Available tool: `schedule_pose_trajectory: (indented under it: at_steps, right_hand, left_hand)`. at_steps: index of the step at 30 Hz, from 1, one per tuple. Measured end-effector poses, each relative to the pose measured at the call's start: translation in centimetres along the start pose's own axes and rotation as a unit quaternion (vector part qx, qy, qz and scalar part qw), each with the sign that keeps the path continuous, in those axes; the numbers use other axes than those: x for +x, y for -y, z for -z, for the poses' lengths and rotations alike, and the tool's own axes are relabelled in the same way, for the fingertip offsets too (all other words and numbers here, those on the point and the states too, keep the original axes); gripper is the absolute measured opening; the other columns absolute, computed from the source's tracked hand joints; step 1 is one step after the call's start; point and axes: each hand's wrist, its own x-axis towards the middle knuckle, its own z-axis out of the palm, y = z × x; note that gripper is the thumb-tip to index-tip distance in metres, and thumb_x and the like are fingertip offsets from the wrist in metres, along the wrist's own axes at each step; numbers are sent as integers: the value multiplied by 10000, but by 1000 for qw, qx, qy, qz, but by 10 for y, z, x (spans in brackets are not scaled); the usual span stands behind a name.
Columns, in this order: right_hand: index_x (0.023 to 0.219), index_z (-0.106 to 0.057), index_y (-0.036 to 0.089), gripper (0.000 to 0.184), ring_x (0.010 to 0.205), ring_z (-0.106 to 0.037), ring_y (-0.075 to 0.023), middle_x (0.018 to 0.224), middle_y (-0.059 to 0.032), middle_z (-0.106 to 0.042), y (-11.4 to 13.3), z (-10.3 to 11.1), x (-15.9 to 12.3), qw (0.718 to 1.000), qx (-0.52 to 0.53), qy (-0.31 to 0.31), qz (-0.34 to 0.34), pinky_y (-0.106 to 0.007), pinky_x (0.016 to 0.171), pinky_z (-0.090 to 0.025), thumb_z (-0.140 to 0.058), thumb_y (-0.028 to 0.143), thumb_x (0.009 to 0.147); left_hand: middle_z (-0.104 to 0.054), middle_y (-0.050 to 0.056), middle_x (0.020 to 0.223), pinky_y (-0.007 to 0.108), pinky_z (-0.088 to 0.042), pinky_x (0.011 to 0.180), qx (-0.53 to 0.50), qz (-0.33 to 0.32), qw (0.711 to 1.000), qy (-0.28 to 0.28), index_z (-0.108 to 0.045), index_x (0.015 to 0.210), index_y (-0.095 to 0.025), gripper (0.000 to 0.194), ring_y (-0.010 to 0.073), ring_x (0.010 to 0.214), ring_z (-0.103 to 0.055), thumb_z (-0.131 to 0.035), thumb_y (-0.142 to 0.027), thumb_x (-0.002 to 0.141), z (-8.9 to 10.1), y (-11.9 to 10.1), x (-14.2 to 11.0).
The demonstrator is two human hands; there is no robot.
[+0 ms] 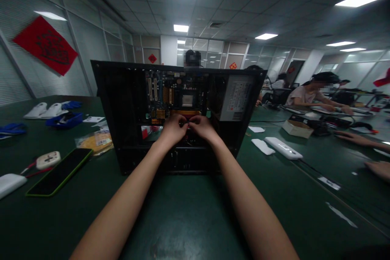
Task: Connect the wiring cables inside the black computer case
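A black computer case (108, 122) stands upright on the green table with its open side facing me. Inside it I see a motherboard (155, 103) with white slots, orange-coloured parts and a square, pale processor area (187, 100). A power supply (237, 99) with a label fills the case's upper right. Both hands reach into the case at the motherboard's lower edge. My left hand (173, 128) and my right hand (203, 127) have their fingers pinched, fingertips almost touching each other. Whatever sits between the fingers is too small and dark to make out.
Left on the table (183, 219) lie a dark phone (61, 172) with a green edge, a blue tray (64, 120), white shoe-like items (50, 109) and a yellowish bag (96, 142). To the right are a white power strip (283, 148), a carton (297, 128) and a co-worker's hand (355, 138).
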Motion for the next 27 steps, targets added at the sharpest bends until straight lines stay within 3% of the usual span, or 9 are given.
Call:
schedule_pose_trajectory:
  at_steps: [2,5,8,12,16,22,27]
  right_hand:
    - [982,-702,112,175,638,-635,-118,790,-35,-709,-1,-1,2,999,50,-3,4,-232,653,-521,-666,137,813]
    - [977,-695,124,172,587,-614,-109,727,-9,-685,-2,0,4,992,124,8,12,-231,610,-519,-681,154,807]
    - [929,-696,126,187,587,-632,-122,699,-12,-685,-1,3,3,985,169,30,7,-246,606,-536,-753,201,766]
    - [905,-711,133,313,642,-668,-147,725,-35,-706,0,9,0,978,199,55,17,-285,659,-579,-850,309,687]
    - [915,-706,143,320,683,-687,-157,741,-35,-715,1,10,-1,976,207,52,29,-292,692,-591,-847,317,686]
    - [907,-618,160,297,638,-687,-146,682,9,-691,-1,4,3,976,219,12,-6,-288,685,-581,-820,267,716]
    - [827,-628,128,136,611,-681,-151,706,-32,-699,-1,2,1,983,175,12,-48,-302,679,-582,-752,149,775]
  left_hand:
    - [-748,110,1107,312,-487,969,-18,70,997,-19,-733,1112,-133,280,237,1078,-677,-598,-253,898,2,2,3]
    - [-767,119,1069,318,-502,927,-47,128,990,33,-765,1063,-125,304,251,1043,-699,-550,-290,926,5,6,8]
    - [-778,103,1045,306,-512,888,-103,129,985,47,-780,1040,-132,288,242,1004,-712,-577,-277,896,5,12,11]
    - [-783,93,1031,295,-530,827,-178,137,974,5,-781,1052,-133,288,233,949,-724,-591,-260,877,5,16,10]
    - [-783,83,1037,284,-515,842,-126,120,984,-25,-798,1012,-172,265,240,995,-716,-593,-276,882,8,12,7]
    - [-785,101,975,279,-483,824,-44,116,990,61,-798,975,-142,323,232,945,-709,-515,-289,930,8,6,6]
    - [-775,101,1044,268,-474,821,-19,103,989,101,-784,1044,-157,311,220,966,-698,-508,-233,923,9,6,6]
